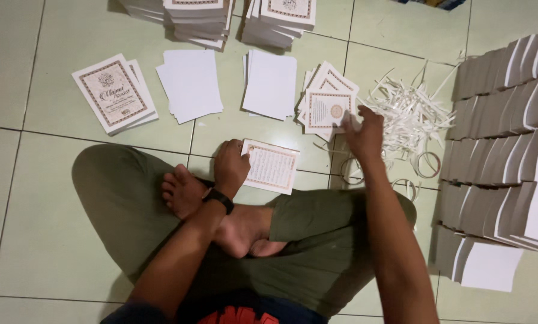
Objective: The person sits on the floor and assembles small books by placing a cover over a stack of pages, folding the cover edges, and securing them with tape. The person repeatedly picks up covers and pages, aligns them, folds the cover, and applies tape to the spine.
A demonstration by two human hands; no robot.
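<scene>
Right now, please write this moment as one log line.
left hand: on bordered printed sheet | right hand: on fanned printed sheet pile | floor: green tiles

Floor: glazed ceramic tile, smooth, slight sheen. Booklet and loose sheets: matt paper. Trousers: plain matt cloth.

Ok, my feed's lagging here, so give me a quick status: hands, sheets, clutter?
Left hand pressing printed sheet on floor. Right hand on fanned pile of printed sheets. Paper strips heaped right beside it.
</scene>
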